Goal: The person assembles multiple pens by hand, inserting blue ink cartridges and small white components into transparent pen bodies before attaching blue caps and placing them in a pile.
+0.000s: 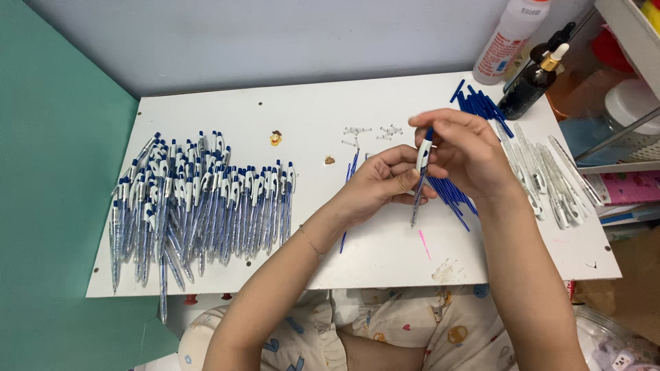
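My left hand (377, 184) grips the barrel of a clear-and-blue ballpoint pen (420, 178), held almost upright over the white board (289, 110). The fingers of my right hand (462, 150) close on the pen's blue-and-white top end. A heap of finished pens (196, 199) lies at the left of the board. Blue ink refills (450, 192) lie under my right hand, with one more refill (351, 172) beside my left hand. Tiny springs (368, 132) are scattered behind my hands.
Blue pen parts (481, 104) and clear pen barrels (550, 175) lie at the right. A white glue bottle (510, 34) and a dark dropper bottle (533, 81) stand at the back right. A shelf rack (619, 89) rises on the right. A green wall (55, 206) borders the left.
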